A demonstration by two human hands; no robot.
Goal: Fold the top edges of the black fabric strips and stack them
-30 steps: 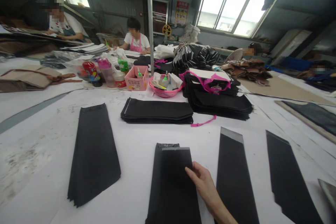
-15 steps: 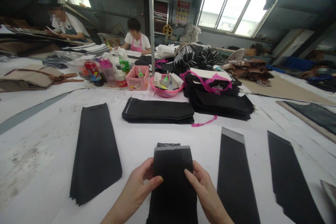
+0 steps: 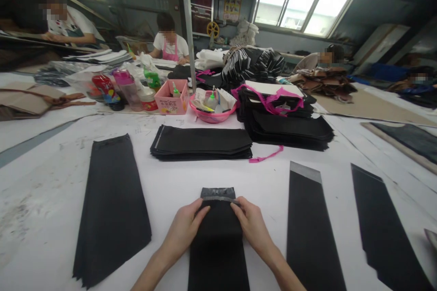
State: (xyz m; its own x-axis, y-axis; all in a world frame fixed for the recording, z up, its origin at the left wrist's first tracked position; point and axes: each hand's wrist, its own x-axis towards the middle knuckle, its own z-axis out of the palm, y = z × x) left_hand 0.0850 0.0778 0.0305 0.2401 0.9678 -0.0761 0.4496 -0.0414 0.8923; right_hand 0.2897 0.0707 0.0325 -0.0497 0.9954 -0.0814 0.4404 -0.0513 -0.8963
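Both hands pinch the far end of a long black panel [image 3: 218, 245], thumbs on top and fingers beneath. My left hand [image 3: 186, 225] is closed on its left corner, my right hand [image 3: 252, 223] on its right corner. The panel has a thin grey strip along its far edge and bows slightly between the hands. Just beyond that edge, the grey end of another piece [image 3: 217, 192] shows from underneath; the rest of it is hidden. To the right lies a black strip [image 3: 310, 223] with a grey band at its far end.
A fanned stack of black pieces [image 3: 112, 209] lies left, another black strip [image 3: 389, 223] far right. Behind are a black stack [image 3: 201, 142], a pink basket [image 3: 213, 117], a pink box [image 3: 172, 100] and a taller black pile [image 3: 290, 129]. Several people sit farther back.
My hands have moved to the far corners of the black panel, and its end is now lower and bowed. More of the grey end underneath shows. The camera view has shifted slightly.
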